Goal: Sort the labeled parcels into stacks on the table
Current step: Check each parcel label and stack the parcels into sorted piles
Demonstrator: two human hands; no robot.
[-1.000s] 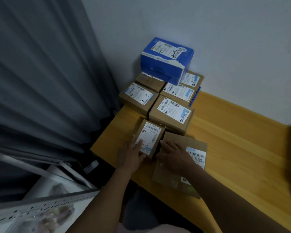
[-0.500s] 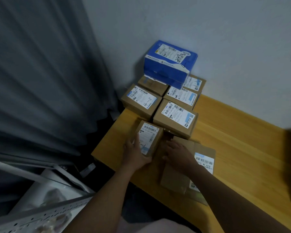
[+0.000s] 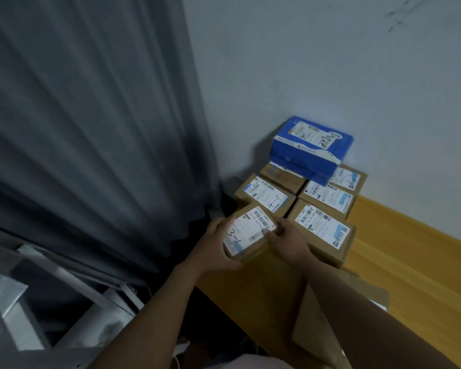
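Observation:
Both hands hold a small brown parcel (image 3: 250,231) whose white label is marked "3-1". My left hand (image 3: 215,247) grips its left side and my right hand (image 3: 288,241) its right side, lifted above the table's left corner. Behind it sits a brown parcel marked "4-3" (image 3: 266,195). To the right stands another labeled brown parcel (image 3: 322,230), with two more (image 3: 330,197) behind it. A blue box (image 3: 310,147) marked "2490" rests on top of the back stack. A flat brown mailer (image 3: 320,323) lies under my right forearm.
The wooden table (image 3: 410,275) runs off to the right along a pale wall (image 3: 330,62). A dark grey curtain (image 3: 91,129) hangs at the left. White metal shelving (image 3: 51,288) stands below the curtain, left of the table's edge.
The "3-1" parcel has been lifted off the table and turned, now held in both hands. My right hand left the flat mailer. The view has swung left and down.

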